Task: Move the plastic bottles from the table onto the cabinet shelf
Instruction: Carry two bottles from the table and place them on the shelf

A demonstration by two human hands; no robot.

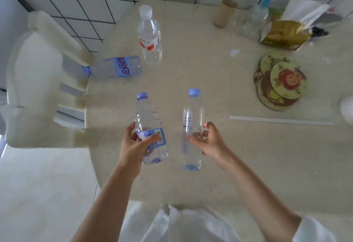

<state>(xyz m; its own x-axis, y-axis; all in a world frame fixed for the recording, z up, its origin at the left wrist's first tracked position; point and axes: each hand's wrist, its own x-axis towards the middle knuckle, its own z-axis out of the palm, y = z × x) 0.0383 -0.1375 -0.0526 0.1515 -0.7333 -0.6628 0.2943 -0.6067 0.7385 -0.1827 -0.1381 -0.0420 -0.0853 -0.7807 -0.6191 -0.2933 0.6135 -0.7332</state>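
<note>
Plastic bottles stood gripped: left fingers point(152, 138) curled round the labelled bottle point(149, 127), right fingers point(193, 138) round the clear bottle point(192, 119), both inside the bench point(248, 156) edge, open surface beyond.

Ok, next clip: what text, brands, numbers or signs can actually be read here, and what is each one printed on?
"Gant", cut off at the label's edge: large white letters on the blue label of the lying bottle.
Red print on the white-capped bottle: too blurred to read.
Barcode on the label of the bottle in the left hand: digits too small.
Blue print on the bottle in the right hand: too small.
Gold packet: no legible text.
Cartoon coasters: pictures only.
</note>
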